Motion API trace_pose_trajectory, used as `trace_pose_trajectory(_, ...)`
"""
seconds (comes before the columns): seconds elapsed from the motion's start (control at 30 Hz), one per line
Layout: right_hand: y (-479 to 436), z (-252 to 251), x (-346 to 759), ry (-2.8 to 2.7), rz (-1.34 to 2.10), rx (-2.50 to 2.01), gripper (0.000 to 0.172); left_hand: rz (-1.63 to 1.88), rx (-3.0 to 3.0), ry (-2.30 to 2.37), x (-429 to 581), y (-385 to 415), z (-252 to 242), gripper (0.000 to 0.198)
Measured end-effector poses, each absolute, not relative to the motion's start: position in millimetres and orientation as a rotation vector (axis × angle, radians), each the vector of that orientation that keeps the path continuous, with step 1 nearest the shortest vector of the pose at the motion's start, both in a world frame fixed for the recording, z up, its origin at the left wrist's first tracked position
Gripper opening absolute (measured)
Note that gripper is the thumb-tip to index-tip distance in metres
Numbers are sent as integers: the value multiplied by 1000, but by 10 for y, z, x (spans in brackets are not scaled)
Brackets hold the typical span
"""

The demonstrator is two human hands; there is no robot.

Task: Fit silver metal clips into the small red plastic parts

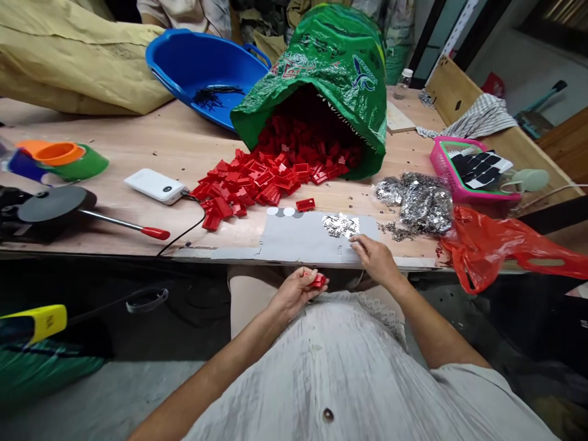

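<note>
My left hand is closed around a small red plastic part, just below the table's front edge. At the right side of a grey mat, my right hand has its fingertips pressed together beside a small heap of shiny metal pieces; whatever they pinch is too small to make out. One red part lies alone behind the mat. Behind it, a large pile of red parts spills from the mouth of a green sack.
A blue basin stands behind the pile. On the left are a white power bank and a red-tipped lever. Bags of metal pieces, a pink basket and a red plastic bag lie right.
</note>
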State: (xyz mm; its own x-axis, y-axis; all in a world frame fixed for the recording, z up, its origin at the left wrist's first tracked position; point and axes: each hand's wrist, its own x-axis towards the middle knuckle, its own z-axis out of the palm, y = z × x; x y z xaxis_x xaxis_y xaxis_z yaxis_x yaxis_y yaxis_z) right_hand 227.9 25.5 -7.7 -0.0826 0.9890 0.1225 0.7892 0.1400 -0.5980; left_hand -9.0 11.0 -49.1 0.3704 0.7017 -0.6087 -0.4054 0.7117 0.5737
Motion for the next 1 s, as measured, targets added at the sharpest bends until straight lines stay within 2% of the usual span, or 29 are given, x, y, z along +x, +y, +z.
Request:
trace_pose_trajectory(0.13, 386, -137, 2767, -1814, 238, -1973, 20, 718, 401, 1137, -76, 186, -803, 20)
trace_pose_trajectory(0.27, 453, -143, 3028, -1799, 20, -2179, 20, 746, 476, 1167, -53, 256, -894, 31)
trace_pose_trajectory(0.37, 490, -155, 3038, -1820, -36, -2233, 19, 657, 687, 1159, -58, 271, -791, 39)
trace_pose_trajectory(0.53, 567, -183, 2956, -1837, -91, -2292, 20, 279, 1078, 858, -62, 376, -394, 29)
trace_pose_trajectory(0.6, 588, -177, 2937, -1834, -97, -2313, 19, 398, 1185, 888, -57, 531, -230, 29)
trace_pose_trajectory(0.73, 603, -154, 2924, -1841, -88, -2345, 19, 933, 1595, 1292, -70, 1054, -37, 36)
trace_pose_trajectory(0.8, 609, -148, 2929, -1847, -81, -2342, 19, 1065, 1841, 1520, -77, 1335, -29, 41)
trace_pose_trajectory(0.9, 621, -140, 2952, -1818, -80, -2305, 20, 974, 2071, 1629, -53, 1651, -104, 46)
trace_pose_trajectory(1.0, 606, -113, 2978, -1766, 24, -2198, 17, 812, 2171, 1620, -9, 1800, -213, 39)
